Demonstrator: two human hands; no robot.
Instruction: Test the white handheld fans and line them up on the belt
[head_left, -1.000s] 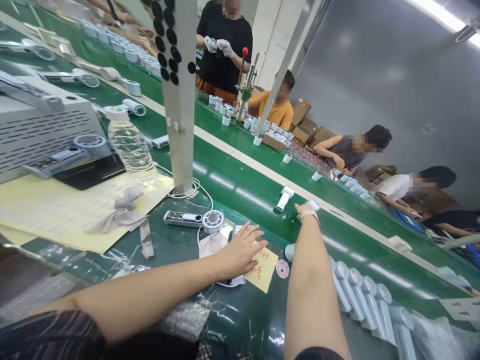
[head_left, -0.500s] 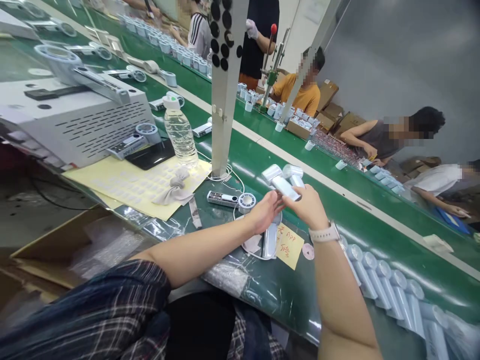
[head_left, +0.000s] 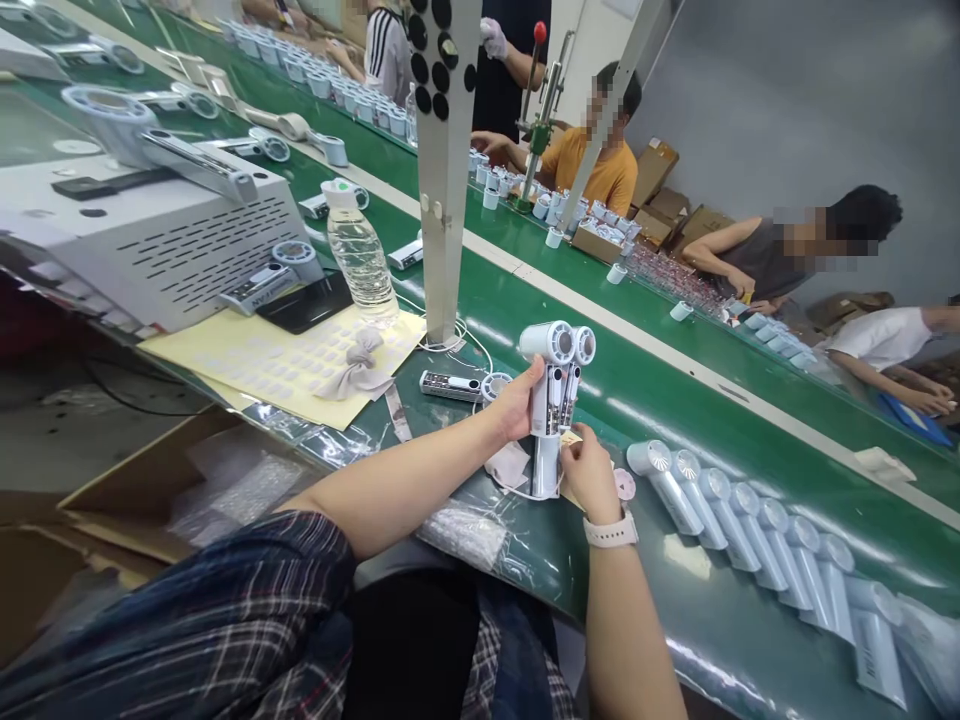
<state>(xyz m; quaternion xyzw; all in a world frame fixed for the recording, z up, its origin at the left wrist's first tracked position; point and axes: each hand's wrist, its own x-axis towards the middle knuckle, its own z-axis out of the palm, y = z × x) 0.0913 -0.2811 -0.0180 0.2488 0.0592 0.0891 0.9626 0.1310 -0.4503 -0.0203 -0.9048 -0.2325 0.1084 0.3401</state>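
Note:
My left hand [head_left: 517, 405] is wrapped around the handles of two pale blue handheld fans, the nearer fan [head_left: 551, 345] and the other fan [head_left: 585, 346] side by side. Their round heads point up and their dark-marked handle fronts face me. Just below them, another handheld fan [head_left: 546, 468] shows only its handle, with a white cable around it. Beside that handle is my right hand [head_left: 592, 475], its fingers curled in at a yellow note, mostly covered; what they pinch, if anything, is hidden. One more fan [head_left: 450, 386] lies left of my left hand.
A row of pale blue fans [head_left: 742, 510] lies on the green bench at right. Left of the metal post [head_left: 442, 200] stand a water bottle [head_left: 360, 250] and a vented white box [head_left: 210, 240]. A yellow sticker sheet [head_left: 300, 385] lies in front. Co-workers sit across the belt.
The two fans have turned upright, heads up, and my left hand has closed around them. My right hand has let go of them and moved down towards the yellow note.

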